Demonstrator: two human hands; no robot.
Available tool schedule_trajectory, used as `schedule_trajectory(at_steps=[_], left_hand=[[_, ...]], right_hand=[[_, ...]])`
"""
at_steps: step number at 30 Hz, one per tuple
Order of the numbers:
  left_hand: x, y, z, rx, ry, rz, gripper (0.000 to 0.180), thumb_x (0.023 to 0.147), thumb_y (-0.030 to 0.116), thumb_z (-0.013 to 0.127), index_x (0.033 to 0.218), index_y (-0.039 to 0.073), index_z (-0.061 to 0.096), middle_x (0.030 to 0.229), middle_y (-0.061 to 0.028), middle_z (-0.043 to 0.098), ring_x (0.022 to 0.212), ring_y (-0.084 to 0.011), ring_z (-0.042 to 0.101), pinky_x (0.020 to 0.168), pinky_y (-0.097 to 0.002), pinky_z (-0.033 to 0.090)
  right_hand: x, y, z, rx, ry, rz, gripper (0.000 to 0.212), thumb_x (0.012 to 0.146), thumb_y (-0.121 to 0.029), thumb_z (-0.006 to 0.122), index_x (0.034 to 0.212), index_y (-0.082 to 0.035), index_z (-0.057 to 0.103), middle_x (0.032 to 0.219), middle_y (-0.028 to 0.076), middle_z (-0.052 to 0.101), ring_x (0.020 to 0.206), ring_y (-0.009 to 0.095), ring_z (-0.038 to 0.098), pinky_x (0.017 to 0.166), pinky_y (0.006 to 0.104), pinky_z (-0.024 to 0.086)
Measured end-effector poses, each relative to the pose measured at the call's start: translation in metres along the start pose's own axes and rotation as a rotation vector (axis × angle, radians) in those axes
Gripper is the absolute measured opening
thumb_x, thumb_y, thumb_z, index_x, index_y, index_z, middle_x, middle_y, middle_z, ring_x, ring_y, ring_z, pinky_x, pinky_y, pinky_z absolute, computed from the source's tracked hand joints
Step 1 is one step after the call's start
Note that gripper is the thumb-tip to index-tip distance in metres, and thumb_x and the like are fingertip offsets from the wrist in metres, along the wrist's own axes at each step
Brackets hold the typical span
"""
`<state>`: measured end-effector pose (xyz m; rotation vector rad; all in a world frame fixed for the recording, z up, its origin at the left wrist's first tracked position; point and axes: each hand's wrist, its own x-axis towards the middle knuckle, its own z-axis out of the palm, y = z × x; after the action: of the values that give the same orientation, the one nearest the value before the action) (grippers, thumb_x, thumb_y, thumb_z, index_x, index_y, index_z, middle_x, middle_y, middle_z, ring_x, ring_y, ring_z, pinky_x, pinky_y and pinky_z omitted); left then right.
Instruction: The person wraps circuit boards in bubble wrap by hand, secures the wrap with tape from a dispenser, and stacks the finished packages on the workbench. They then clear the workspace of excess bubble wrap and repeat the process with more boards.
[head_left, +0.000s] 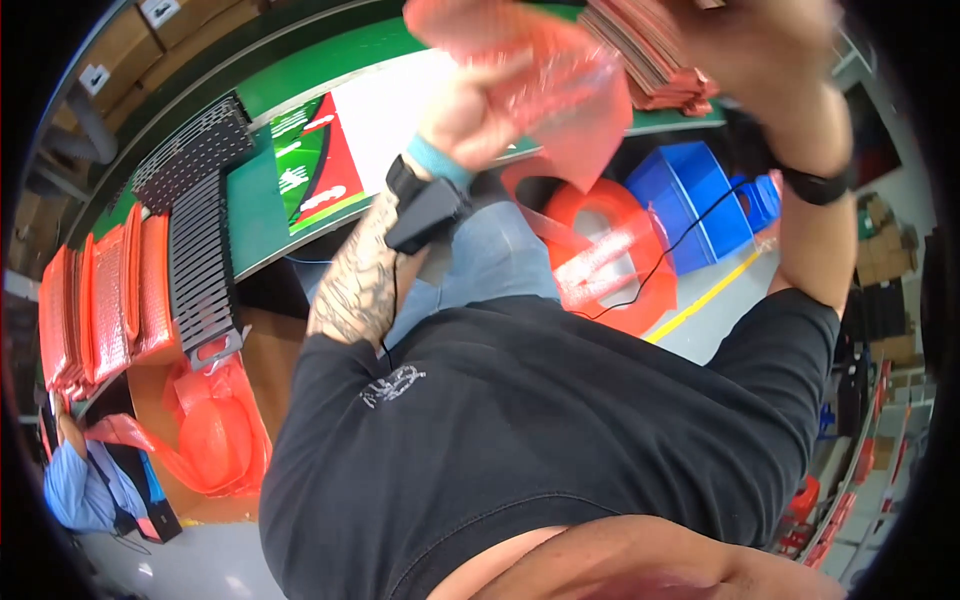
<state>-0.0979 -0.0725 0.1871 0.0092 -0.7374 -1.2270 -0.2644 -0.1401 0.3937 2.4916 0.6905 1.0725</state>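
Note:
A red translucent bubble-wrap bag (590,115) is in my left hand (475,115), whose fingers close on its near side. The bag hangs over the front edge of the table and is smeared by motion. Up at the top right is my right hand (755,50), raised and badly blurred, near a stack of flat red bubble-wrap bags (640,45). Its fingers are too smeared to read. Under the held bag, a large roll of red bubble film (650,285) lies by my legs.
A blue plastic bin (690,205) stands right of the film roll. Black perforated racks (195,150) and a red-green printed sheet (320,165) are on the table's left. Further left are bag stacks (105,300), another film roll (215,445) and a person in blue (80,485).

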Motion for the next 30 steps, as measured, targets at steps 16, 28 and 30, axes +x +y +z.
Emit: schedule_trajectory(at_steps=[16, 28, 30], left_hand=[[-0.119, -0.007, -0.126, 0.012, 0.523, 0.099, 0.044, 0.103, 0.013, 0.049, 0.143, -0.004, 0.045, 0.141, -0.0208, 0.055, 0.133, -0.0381, 0.053, 0.116, -0.0555, 0.038], [-0.161, 0.002, -0.125, -0.223, 0.586, 0.123, 0.054, 0.109, 0.041, 0.037, 0.146, 0.002, 0.042, 0.141, -0.0133, 0.057, 0.130, -0.0302, 0.056, 0.105, -0.0459, 0.050], [-0.167, -0.004, -0.138, -0.185, 0.580, 0.200, 0.053, 0.109, 0.041, 0.039, 0.146, 0.002, 0.042, 0.139, -0.0131, 0.057, 0.130, -0.0297, 0.056, 0.103, -0.0437, 0.052]], right_hand=[[-0.047, -0.050, 0.277, 0.249, 0.099, 0.108, 0.020, 0.068, 0.000, 0.066, 0.085, -0.007, 0.057, 0.079, 0.007, 0.060, 0.070, 0.029, 0.062, 0.060, 0.0376, 0.050], [-0.078, -0.097, 0.326, 0.458, -0.329, 0.227, 0.074, 0.059, -0.038, 0.091, 0.113, -0.003, 0.053, 0.121, 0.017, 0.054, 0.117, 0.037, 0.055, 0.094, 0.0493, 0.047], [-0.084, -0.099, 0.340, 0.526, -0.352, 0.250, 0.077, 0.058, -0.038, 0.091, 0.115, -0.003, 0.053, 0.127, 0.020, 0.052, 0.122, 0.039, 0.053, 0.097, 0.0482, 0.046]])
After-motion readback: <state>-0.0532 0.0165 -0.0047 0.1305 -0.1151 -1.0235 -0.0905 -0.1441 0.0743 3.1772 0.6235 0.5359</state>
